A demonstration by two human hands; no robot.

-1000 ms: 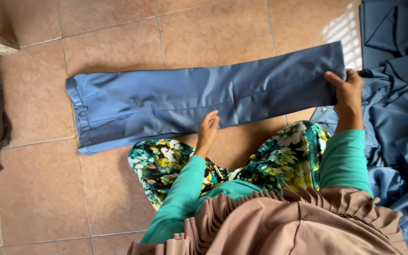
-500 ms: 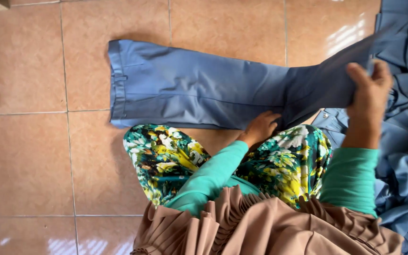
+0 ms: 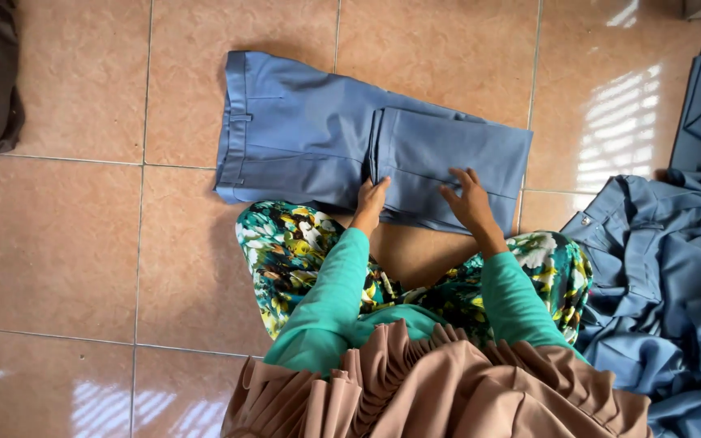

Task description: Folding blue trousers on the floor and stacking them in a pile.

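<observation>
The blue trousers were laid on the tiled floor, legs doubled back toward the waistband at nine o'clock. The left hand was pressed at the fold's edge, fingers flat and open; the right hand was spread flat on the folded legs, gripping nothing. The fold would best be smoothed outward with edges kept aligned (a judgement). No containers were seen; blue garments were heaped at three o'clock.

Blue cloth heap crowding right
</observation>
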